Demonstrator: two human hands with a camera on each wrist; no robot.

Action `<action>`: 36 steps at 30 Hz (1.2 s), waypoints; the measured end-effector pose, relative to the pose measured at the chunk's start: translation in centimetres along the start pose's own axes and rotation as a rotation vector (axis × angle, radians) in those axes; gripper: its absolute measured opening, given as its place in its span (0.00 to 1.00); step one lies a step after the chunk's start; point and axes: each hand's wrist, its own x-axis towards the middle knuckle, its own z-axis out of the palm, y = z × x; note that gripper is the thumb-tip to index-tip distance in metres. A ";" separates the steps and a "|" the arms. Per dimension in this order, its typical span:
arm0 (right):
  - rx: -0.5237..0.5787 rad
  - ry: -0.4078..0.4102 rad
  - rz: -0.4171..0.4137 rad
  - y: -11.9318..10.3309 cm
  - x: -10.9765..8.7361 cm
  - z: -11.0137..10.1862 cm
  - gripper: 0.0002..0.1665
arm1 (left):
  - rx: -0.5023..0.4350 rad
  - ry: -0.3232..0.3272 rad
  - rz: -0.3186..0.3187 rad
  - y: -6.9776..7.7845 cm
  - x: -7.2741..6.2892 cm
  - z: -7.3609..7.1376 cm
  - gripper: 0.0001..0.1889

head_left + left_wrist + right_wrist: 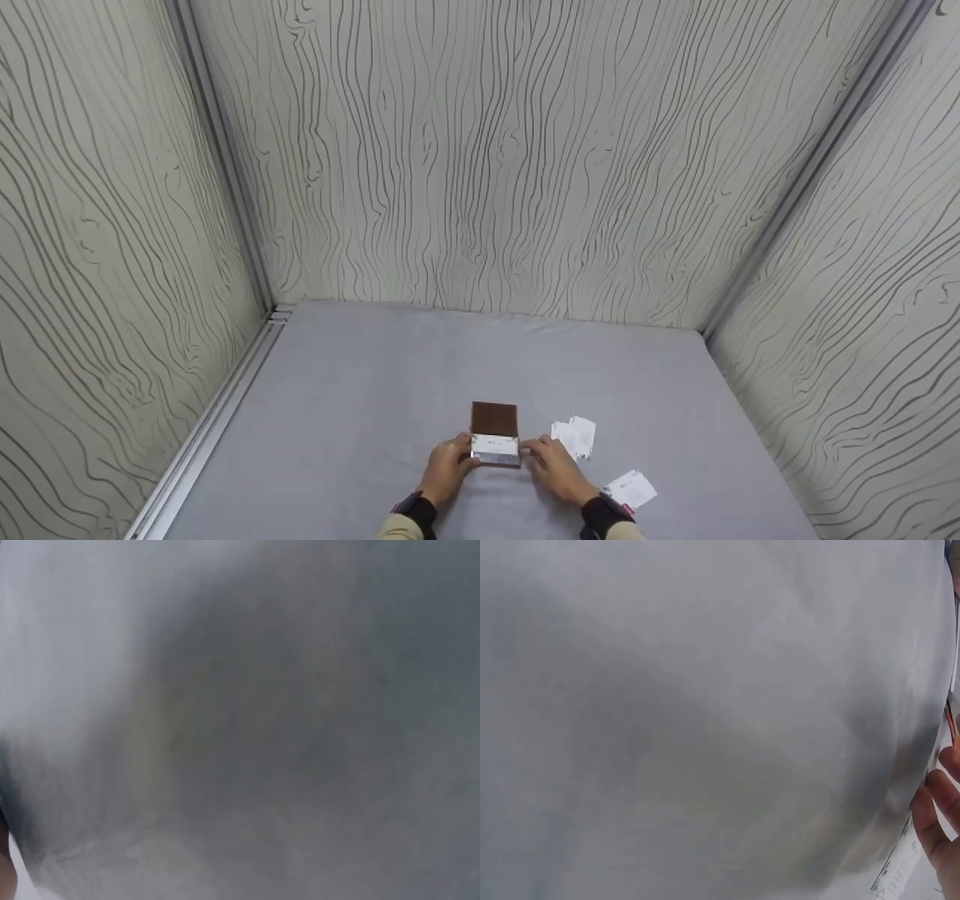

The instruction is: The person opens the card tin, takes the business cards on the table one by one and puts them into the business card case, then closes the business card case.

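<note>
An unfolded brown card case lies on the grey cloth between the two hands. A white printed card rests across its near half, above a clear, shiny pocket strip. My left hand grips the case's left edge, thumb near its front corner. With its fingertips, my right hand touches the right edge; in the right wrist view its fingers are loosely bent and spread. The right thumb's contact is hidden. The left wrist view is mostly blurred cloth, with a sliver of skin at the left border.
Overlapping white cards lie just right of the case, close to the right hand. Another white card is beside the right wrist. Patterned walls enclose the grey cloth-covered table, and a metal rail runs along its left edge.
</note>
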 end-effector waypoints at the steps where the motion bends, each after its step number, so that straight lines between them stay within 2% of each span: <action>1: 0.007 0.003 -0.009 0.1 -0.1 -0.2 0.11 | -0.002 0.001 -0.001 0.0 0.0 0.0 0.10; 8: 0.031 -0.002 -0.005 1.4 -1.3 -1.7 0.08 | -0.007 -0.010 -0.029 0.0 0.0 0.0 0.10; 12: -0.011 0.023 0.016 2.5 -2.7 -2.7 0.06 | 0.009 -0.005 -0.026 0.1 0.0 0.0 0.10; 22: -0.190 0.118 0.175 5.0 -6.5 -4.3 0.08 | 0.010 0.006 -0.009 0.0 -0.1 0.0 0.10; 28: -0.242 0.035 0.358 5.8 -7.5 -5.6 0.12 | 0.036 -0.025 -0.010 -0.1 0.0 0.0 0.11; 36: -0.217 -0.008 0.479 6.8 -8.8 -7.0 0.28 | 0.022 -0.019 -0.004 -0.2 0.1 0.1 0.11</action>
